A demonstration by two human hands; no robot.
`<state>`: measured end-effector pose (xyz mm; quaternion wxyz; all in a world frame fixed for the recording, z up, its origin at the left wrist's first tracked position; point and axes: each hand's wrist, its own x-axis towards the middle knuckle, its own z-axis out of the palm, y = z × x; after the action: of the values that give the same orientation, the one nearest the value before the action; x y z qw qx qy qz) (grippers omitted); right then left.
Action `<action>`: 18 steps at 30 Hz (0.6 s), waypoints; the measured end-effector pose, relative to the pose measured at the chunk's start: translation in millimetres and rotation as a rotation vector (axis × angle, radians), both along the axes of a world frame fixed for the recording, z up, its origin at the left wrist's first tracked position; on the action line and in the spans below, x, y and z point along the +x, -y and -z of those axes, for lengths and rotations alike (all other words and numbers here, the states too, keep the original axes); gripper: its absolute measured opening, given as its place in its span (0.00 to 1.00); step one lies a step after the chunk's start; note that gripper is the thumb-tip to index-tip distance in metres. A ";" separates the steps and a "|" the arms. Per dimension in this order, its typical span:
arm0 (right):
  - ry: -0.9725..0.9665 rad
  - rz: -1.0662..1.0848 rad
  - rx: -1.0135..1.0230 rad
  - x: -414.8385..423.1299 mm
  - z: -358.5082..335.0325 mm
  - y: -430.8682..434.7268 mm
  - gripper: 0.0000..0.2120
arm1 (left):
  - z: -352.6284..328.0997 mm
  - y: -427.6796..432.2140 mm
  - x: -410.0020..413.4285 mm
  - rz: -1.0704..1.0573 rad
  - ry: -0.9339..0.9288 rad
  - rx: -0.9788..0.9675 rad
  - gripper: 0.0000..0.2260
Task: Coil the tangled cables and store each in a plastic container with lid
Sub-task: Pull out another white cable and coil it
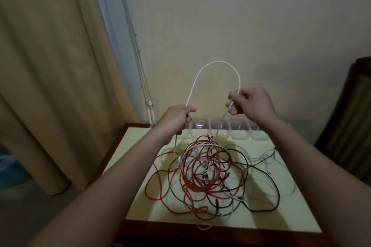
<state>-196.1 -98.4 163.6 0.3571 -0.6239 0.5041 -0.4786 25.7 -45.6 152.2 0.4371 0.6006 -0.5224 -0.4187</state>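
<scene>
Left hand: the left hand point(176, 115) is raised above the far left part of the table, fingers curled round the white cable point(216, 61), thumb pointing right along it.
Right hand: the right hand point(251, 104) is a little higher and to the right, pinching the same cable between thumb and curled fingers.
White cable: it rises from the left hand, arches high in front of the wall point(241, 16) and comes down into the right hand, so the loop stands between and above both hands. Below each hand a strand hangs down towards the table; where those strands end cannot be told.
Tangle: the tangle point(204, 176) lies on the table, below and nearer than both hands, apart from them. A red cable point(192, 186) makes up its dense middle; a black cable point(261, 210) loops out to the right and near side; pale grey cables point(265, 156) spread to the far right.
Plastic containers: a row of clear plastic containers point(218, 124) stands along the far edge of the table, just behind and below the hands; the left hand hides part of the row. Whether they have lids cannot be told.
Table: the table point(140, 140) has a pale yellow top with a dark wooden rim.
Surroundings: a beige curtain point(50, 66) hangs at the left; dark furniture point(345, 116) stands at the right.
</scene>
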 end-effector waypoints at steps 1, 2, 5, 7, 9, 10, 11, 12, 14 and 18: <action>0.079 -0.019 0.029 0.2 0.5 -2.8 0.10 | 7.6 0.2 -4.5 0.028 0.050 0.017 0.13; 0.151 -0.034 0.052 0.2 -0.3 -5.5 0.10 | 15.0 0.1 -10.0 0.068 0.104 0.025 0.12; 0.259 -0.058 0.104 -3.5 -2.1 -8.2 0.10 | 34.2 -1.9 -28.8 0.217 0.308 -0.037 0.15; 0.314 -0.069 0.155 -8.0 -3.3 -9.4 0.10 | 44.3 -1.4 -40.2 0.281 0.373 -0.113 0.14; 0.386 -0.093 0.224 -12.1 -1.4 -10.2 0.10 | 49.9 -0.5 -50.4 0.304 0.370 -0.134 0.12; 0.421 -0.108 0.254 -13.2 0.7 -11.9 0.10 | 51.7 0.6 -55.8 0.318 0.373 -0.140 0.12; 0.449 -0.113 0.271 -13.8 4.4 -13.2 0.10 | 53.1 2.2 -60.7 0.324 0.385 -0.152 0.12; 0.469 -0.100 0.271 -14.2 9.5 -14.5 0.12 | 52.8 3.4 -64.8 0.320 0.391 -0.162 0.12; 0.471 -0.021 0.233 -15.0 21.9 -16.2 0.18 | 46.4 5.7 -71.8 0.273 0.343 -0.179 0.14; 0.362 0.052 0.271 -11.6 52.1 -24.3 0.27 | 23.6 21.8 -78.4 0.153 0.162 -0.207 0.13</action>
<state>-207.7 -74.1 111.5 0.5099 -0.4608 0.5074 -0.5198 -52.8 -67.4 128.6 0.4199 0.5427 -0.6406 -0.3448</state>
